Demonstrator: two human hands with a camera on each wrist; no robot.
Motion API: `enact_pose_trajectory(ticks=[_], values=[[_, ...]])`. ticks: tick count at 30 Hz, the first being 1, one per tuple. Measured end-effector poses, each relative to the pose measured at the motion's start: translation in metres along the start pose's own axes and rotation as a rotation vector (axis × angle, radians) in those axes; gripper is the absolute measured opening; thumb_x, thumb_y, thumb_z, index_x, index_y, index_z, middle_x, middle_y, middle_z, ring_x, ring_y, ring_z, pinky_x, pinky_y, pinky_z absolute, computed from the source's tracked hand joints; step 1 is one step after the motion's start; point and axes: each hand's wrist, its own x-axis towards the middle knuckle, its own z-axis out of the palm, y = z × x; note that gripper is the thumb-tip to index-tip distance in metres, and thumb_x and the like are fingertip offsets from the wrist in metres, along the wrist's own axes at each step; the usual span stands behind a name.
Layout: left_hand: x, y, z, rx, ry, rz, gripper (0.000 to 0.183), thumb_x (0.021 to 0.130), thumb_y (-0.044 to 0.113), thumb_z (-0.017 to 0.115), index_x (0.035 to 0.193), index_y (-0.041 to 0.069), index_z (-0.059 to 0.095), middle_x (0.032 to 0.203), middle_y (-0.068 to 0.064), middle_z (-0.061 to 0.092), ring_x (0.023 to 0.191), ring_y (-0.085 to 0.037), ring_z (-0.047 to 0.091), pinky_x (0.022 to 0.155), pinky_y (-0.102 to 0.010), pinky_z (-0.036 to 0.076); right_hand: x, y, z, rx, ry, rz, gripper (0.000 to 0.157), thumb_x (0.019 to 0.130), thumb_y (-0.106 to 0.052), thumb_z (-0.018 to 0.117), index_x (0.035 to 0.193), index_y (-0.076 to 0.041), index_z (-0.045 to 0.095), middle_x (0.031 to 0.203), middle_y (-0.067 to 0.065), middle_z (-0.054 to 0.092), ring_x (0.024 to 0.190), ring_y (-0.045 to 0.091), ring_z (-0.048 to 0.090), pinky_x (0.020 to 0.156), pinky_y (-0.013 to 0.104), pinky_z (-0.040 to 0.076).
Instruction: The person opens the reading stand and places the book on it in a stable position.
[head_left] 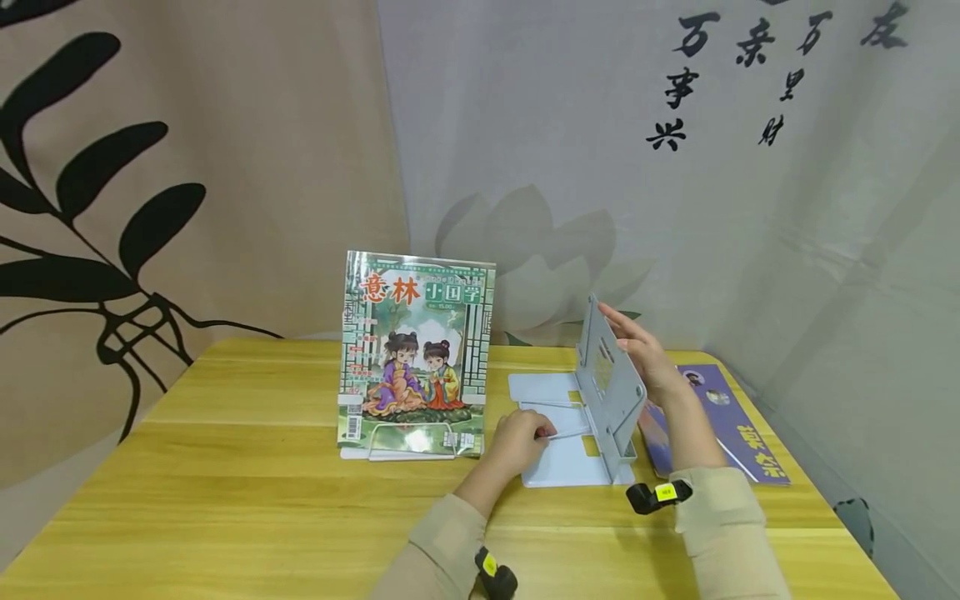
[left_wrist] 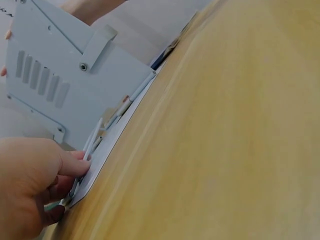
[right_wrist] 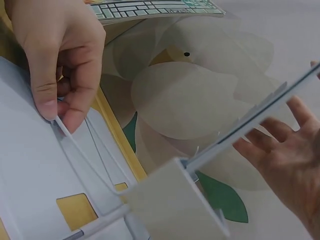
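A white metal folding book stand stands to the right of centre on the table, its base plate flat and its slotted back panel raised. Between thumb and fingertips, my left hand pinches the stand's thin wire rod, low over the base. My right hand holds the back panel from its right side, and its fingertips show round the panel's edge in the left wrist view. Cut-outs in the base let the yellow table show through.
Left of the stand, a green illustrated magazine stands upright behind a wire holder. A purple book lies flat at the right, beyond the back panel. Behind the wooden table hangs a printed curtain.
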Motion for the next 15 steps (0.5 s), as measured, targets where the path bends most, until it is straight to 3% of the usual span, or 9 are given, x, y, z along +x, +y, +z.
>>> enact_pose_trajectory(ticks=[3,6,10,15], values=[[0.0,-0.003,0.001,-0.047,0.0,0.017,0.012,0.081,0.004,0.071,0.086,0.015,0.074,0.071,0.012,0.058,0.071,-0.005,0.052,0.073,-0.027,0.04,0.0,0.0,0.002,-0.012,-0.002,-0.001,0.067,0.089,-0.013,0.044,0.152,-0.011,0.025,0.148,0.022,0.022,0.125,0.034,0.037,0.094,0.034,0.044],[-0.001,-0.006,0.001,-0.156,0.004,0.012,0.012,0.083,0.001,0.069,0.088,0.011,0.073,0.073,0.009,0.059,0.069,-0.005,0.051,0.07,-0.024,0.043,-0.001,0.0,0.003,-0.029,0.0,-0.006,0.066,0.089,-0.014,0.042,0.153,-0.011,0.024,0.149,0.022,0.021,0.126,0.036,0.034,0.094,0.035,0.043],[-0.003,-0.01,-0.001,-0.309,0.002,0.002,0.012,0.085,-0.003,0.066,0.092,0.006,0.071,0.074,0.005,0.059,0.068,-0.007,0.05,0.065,-0.022,0.045,-0.002,0.0,0.004,-0.04,0.015,-0.02,0.066,0.089,-0.014,0.04,0.152,-0.009,0.023,0.149,0.022,0.022,0.124,0.034,0.037,0.093,0.034,0.045],[-0.003,-0.013,-0.003,-0.418,-0.014,-0.001,0.012,0.087,-0.003,0.064,0.095,0.003,0.069,0.076,0.003,0.059,0.069,-0.008,0.051,0.066,-0.023,0.045,-0.001,0.001,0.006,-0.039,0.016,-0.037,0.066,0.089,-0.014,0.041,0.152,-0.007,0.024,0.147,0.026,0.022,0.124,0.033,0.038,0.093,0.033,0.044]])
